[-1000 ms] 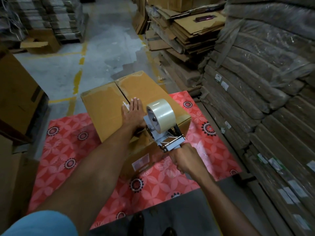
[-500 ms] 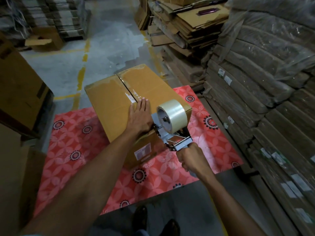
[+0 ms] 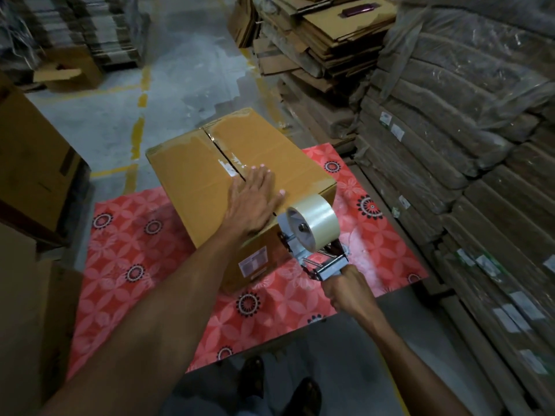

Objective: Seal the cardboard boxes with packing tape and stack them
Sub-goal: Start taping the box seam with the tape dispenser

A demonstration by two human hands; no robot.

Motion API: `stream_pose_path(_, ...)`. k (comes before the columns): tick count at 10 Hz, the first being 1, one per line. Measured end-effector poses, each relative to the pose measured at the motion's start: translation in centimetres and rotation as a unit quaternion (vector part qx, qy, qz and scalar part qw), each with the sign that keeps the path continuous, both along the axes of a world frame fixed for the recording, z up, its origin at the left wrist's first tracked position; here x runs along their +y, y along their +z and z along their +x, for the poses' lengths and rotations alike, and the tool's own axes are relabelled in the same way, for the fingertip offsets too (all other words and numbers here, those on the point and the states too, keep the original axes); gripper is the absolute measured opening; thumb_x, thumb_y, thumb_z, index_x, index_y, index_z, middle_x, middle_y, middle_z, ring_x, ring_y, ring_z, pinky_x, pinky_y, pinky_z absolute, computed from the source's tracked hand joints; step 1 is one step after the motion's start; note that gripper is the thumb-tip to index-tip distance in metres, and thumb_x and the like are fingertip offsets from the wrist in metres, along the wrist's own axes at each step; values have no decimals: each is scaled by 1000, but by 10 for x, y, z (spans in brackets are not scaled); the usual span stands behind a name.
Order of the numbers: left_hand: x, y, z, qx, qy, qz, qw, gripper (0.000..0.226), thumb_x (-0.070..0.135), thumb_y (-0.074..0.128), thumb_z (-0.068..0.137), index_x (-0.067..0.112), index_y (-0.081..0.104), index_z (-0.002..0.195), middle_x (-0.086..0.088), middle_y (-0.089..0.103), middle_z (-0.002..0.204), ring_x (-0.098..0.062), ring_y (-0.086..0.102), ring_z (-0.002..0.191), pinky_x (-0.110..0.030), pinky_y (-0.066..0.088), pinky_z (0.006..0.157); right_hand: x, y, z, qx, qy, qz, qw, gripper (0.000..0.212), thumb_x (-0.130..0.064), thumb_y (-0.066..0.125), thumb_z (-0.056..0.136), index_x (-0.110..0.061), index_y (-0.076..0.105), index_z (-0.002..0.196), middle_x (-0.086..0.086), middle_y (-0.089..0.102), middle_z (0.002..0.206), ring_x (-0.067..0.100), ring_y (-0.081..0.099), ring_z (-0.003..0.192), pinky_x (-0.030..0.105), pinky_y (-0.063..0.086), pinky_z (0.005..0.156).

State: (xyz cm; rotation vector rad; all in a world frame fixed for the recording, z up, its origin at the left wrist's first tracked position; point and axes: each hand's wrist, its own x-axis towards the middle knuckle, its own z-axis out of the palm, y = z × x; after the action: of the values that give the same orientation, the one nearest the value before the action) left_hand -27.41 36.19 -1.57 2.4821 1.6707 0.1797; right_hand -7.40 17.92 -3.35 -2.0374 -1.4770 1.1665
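The cardboard box [image 3: 186, 175] sat on the red mat [image 3: 144, 235], your left hand [image 3: 252, 202] spread flat over its top seam and your right hand [image 3: 345, 291] gripping the tape dispenser [image 3: 312, 229] at the near edge. The box looked stiff but light (flaps probably springy), so lifting it by the bottom edges seemed best.

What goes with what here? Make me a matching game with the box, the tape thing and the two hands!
Things:
1. cardboard box
2. tape dispenser
3. left hand
4. right hand

States:
A. grips the dispenser's handle
B. lies flat on top of the box, fingers straight
C. stands on the red flowered mat
D. carries a roll of clear tape at the box's near edge

Pairs: 1-C, 2-D, 3-B, 4-A.
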Motion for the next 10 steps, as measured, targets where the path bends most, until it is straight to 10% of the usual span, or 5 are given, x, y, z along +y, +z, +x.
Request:
stream_pose_path(1,-12,3,-3,16,-125,4,992,82,65,-10,94,18,3,160,1,-4,166,-17,-7,154,-45,-10,123,3,-12,-2,14,-29,8,999,16,-3,53,71,-5,49,56,3,49,55,20,43,50,28,34,49)
stream_pose_path(2,-12,0,-5,52,-154,12,987,66,43,11,102,14,0,160,-3,-3,167,-19,-4,154,-45,-8,124,5,-25,-5,-49,56,8,997,19,-28,37,75,-28,41,57,-12,43,58,5,40,55,8,31,53)
stream_pose_path(3,-8,-1,-7,29,-144,-10,989,60,37,17,107,14,-1,160,0,-6,165,-18,-7,153,-41,-12,122,9,-34,-9,31,20,19,999,15,-32,37,74,-32,50,68,-11,51,68,10,45,65,20,40,65)
stream_pose_path(5,-5,-4,-6,37,-128,-28,991,75,65,9,100,21,-3,160,5,-9,166,-15,-10,153,-44,-7,124,-27,-54,-8,50,-94,-73,992,19,-15,55,64,-17,50,45,-4,51,52,18,47,49,22,33,51)
stream_pose_path(10,-21,-9,11,52,-56,-12,997,90,62,43,96,20,-3,160,2,-8,167,-20,-11,154,-49,-3,124,54,-102,74,-17,-296,-21,955,41,-25,67,87,-1,54,117,17,66,102,34,64,90,34,45,73)
